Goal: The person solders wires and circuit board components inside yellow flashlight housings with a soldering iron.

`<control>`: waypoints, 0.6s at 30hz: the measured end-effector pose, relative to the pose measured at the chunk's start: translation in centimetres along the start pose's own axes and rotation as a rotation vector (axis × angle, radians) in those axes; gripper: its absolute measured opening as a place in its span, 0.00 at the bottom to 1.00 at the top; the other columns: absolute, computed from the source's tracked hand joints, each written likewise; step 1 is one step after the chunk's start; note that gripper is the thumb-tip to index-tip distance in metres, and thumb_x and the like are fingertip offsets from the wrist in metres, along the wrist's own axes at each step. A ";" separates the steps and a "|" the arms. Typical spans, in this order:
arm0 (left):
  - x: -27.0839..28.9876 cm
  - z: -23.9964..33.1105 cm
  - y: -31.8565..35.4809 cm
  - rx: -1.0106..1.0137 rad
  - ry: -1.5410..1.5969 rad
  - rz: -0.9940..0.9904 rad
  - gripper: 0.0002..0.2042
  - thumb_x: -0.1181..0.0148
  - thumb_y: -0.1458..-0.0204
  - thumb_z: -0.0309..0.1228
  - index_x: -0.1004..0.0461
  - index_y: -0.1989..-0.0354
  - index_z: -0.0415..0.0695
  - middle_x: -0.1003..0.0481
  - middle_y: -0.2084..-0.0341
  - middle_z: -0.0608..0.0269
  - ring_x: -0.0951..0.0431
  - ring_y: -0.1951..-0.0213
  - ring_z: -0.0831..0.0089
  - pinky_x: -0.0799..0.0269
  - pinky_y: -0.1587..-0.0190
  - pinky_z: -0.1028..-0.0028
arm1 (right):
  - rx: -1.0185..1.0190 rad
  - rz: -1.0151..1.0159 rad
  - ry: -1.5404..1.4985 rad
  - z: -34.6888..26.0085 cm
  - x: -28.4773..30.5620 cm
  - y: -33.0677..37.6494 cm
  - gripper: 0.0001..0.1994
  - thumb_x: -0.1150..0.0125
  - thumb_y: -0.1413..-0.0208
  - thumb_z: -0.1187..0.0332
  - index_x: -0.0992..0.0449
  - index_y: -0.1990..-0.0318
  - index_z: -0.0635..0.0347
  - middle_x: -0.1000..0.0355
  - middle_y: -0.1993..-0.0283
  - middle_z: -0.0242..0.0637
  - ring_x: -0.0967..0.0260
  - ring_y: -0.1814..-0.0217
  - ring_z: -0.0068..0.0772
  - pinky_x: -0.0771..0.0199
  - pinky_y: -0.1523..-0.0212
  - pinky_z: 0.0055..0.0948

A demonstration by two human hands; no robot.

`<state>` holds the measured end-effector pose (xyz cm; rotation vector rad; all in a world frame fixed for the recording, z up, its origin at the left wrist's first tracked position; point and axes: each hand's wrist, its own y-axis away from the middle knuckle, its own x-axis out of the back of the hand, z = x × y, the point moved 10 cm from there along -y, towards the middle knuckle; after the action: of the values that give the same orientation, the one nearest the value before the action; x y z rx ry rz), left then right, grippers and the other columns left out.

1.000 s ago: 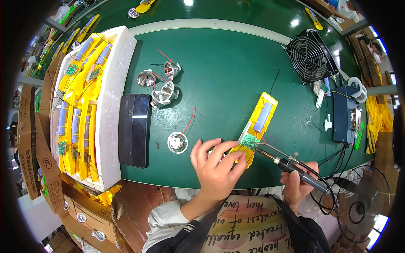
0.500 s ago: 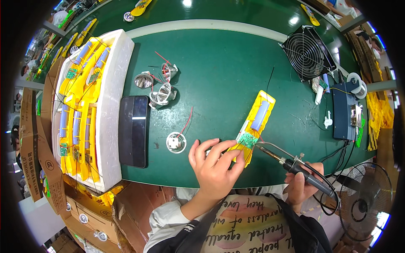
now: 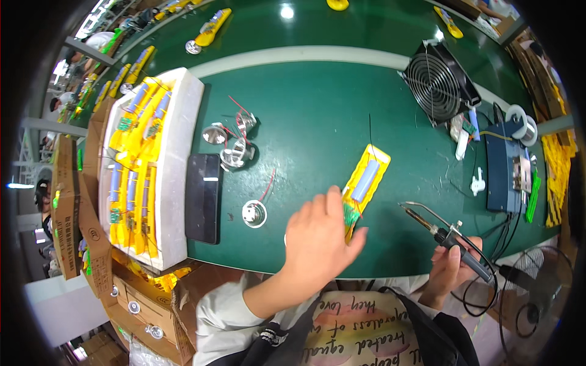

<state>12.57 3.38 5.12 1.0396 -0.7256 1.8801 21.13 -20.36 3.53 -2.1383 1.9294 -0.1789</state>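
In front of me a yellow plastic housing (image 3: pixel 379 160) lies slanted on the green table, with a blue cylindrical battery (image 3: pixel 365 181) in it. A small green circuit board (image 3: pixel 351 213) shows at its near end, and a black wire sticks up from the far end. My left hand (image 3: pixel 319 235) is over the housing's near end, back upward, thumb spread from the stretched fingers; it partly hides the board. A white rim shows at that hand's left edge. My right hand (image 3: pixel 450 266) grips a soldering iron (image 3: pixel 455 244), its tip right of the housing and apart from it.
Left stands a white foam box (image 3: pixel 177 146) of yellow housings beside a black phone-like slab (image 3: pixel 203 198). Silver reflectors (image 3: pixel 237 155) and a round lamp piece (image 3: pixel 254 214) lie nearby. At right are a black fan (image 3: pixel 441 82), a blue soldering station (image 3: pixel 505 168) and cables.
The iron's tip has come away from the circuit board, moving right. My left hand has turned over the housing's near end, its fingers reaching further out. The whole view has shifted a little.
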 end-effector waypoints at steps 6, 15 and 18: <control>1.0 -0.6 -7.0 0.032 -0.260 -0.303 0.20 0.43 0.61 0.37 0.38 0.64 0.35 0.30 0.75 0.48 0.27 0.72 0.55 0.31 0.72 0.63 | -0.008 0.016 0.059 1.1 2.6 -2.7 0.11 0.47 0.54 0.69 0.39 0.67 0.66 0.39 0.79 0.37 0.41 0.88 0.21 0.42 0.88 0.15; 3.9 -14.4 -31.7 0.219 -0.599 0.095 0.19 0.43 0.62 0.40 0.35 0.67 0.36 0.28 0.72 0.51 0.27 0.68 0.57 0.31 0.65 0.64 | -0.196 0.102 0.021 3.7 3.9 -3.8 0.14 0.48 0.56 0.71 0.43 0.64 0.66 0.41 0.76 0.37 0.41 0.87 0.22 0.36 0.85 0.19; 2.2 -15.2 -36.5 0.237 -0.523 0.130 0.18 0.43 0.61 0.38 0.36 0.67 0.36 0.29 0.70 0.50 0.27 0.65 0.58 0.31 0.63 0.65 | -0.092 0.173 0.018 3.5 4.1 -4.3 0.14 0.46 0.55 0.66 0.40 0.66 0.65 0.40 0.79 0.36 0.44 0.89 0.20 0.42 0.88 0.17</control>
<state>38.19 33.50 2.76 1.7075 -0.8934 1.8470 26.62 -23.64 0.96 -2.0166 2.1596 -0.0775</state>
